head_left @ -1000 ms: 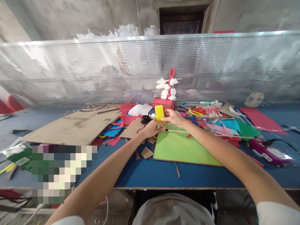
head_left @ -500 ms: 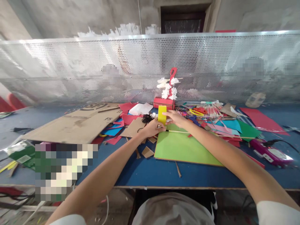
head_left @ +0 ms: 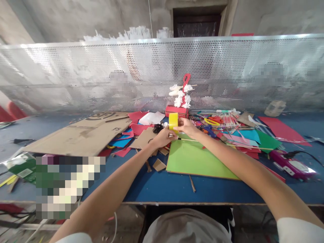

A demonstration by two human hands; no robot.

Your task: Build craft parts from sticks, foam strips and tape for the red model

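Note:
My right hand (head_left: 186,127) is closed on a yellow roll of tape (head_left: 173,121), held upright above the far left corner of a green sheet-covered board (head_left: 199,158). Just below the roll, my left hand (head_left: 164,136) pinches the black-tipped end of a thin wooden stick (head_left: 243,146). The stick runs to the right over the board and passes beneath my right forearm. Black cord (head_left: 158,128) lies in a tangle beside my left hand. Behind the roll is a red box-like base (head_left: 176,111) bearing a red looped upright with white tufts.
Large flat cardboard (head_left: 76,135) covers the left of the blue table (head_left: 152,189). Paper scraps, yellow-handled scissors (head_left: 212,122) and a purple power strip (head_left: 291,165) lie to the right. A perforated metal screen (head_left: 88,74) stands along the back.
The tape roll has shifted slightly left and turned, showing a broader face. Both hands have moved a little to the left with it, and the stick has shifted slightly too.

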